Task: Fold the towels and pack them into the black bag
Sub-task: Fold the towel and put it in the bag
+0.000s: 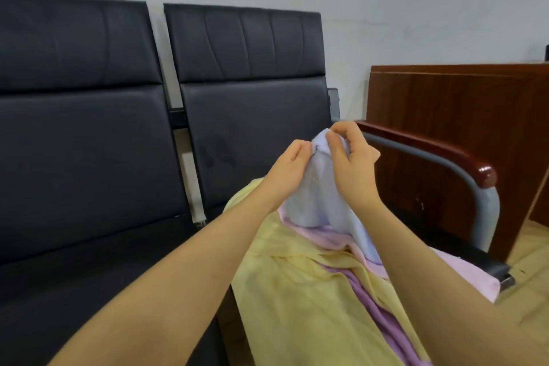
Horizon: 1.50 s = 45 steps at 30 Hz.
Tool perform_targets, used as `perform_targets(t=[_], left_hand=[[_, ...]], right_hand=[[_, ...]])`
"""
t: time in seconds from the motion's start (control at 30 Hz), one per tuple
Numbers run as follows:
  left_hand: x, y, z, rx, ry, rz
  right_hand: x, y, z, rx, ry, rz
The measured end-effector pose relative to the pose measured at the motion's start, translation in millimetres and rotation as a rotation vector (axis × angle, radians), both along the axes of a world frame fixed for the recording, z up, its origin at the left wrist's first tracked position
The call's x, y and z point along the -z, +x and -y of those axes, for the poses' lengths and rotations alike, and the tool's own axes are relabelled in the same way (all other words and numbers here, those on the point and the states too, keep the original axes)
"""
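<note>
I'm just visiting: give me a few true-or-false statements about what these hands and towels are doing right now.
1. Both hands, left hand and right hand, pinch the pale blue towel. True.
2. The blue towel lies flat and neatly folded. False: it is lifted and bunched.
3. A yellow towel lies beneath the others. True.
4. The black bag sits on the left seat. False: no bag is in view.
5. A purple towel lies on the yellow one. True.

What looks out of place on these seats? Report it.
The towels are an unfolded heap on the right seat: a yellow towel, a purple towel and a pink towel that hangs over the seat's front edge. Both hands grip the light blue towel. There is a dark smudge on the backrest. No black bag shows.
</note>
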<state>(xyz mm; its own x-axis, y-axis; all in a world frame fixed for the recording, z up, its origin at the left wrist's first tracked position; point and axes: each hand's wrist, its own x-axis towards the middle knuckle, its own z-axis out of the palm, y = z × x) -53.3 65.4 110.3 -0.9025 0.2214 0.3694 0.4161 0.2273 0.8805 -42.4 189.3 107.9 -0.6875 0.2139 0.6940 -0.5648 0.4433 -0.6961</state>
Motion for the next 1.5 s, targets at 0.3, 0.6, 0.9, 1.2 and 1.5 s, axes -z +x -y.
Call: perform_targets(t=[0.3,0.6,0.9,1.2,1.5], left_hand=[[-66,30,22,-0.253,0.115,-0.160],[-97,89,142,-0.504,-0.208,-0.237],[-18,194,276,-0.818,-0.728,-0.156],[83,283,360,-0.911,-0.867,0.124],[134,287,334,-0.776,-0.936,0.347]], right_hand=[[-59,30,29,-0.088,-0.147,-0.079],[-83,88,113,-0.344,-0.126,-0.049],[-9,149,230,-0.617,0.066,0.177],[76,199,295,-0.879,0.274,0.456],[138,188,265,-0.302,0.861,0.443]])
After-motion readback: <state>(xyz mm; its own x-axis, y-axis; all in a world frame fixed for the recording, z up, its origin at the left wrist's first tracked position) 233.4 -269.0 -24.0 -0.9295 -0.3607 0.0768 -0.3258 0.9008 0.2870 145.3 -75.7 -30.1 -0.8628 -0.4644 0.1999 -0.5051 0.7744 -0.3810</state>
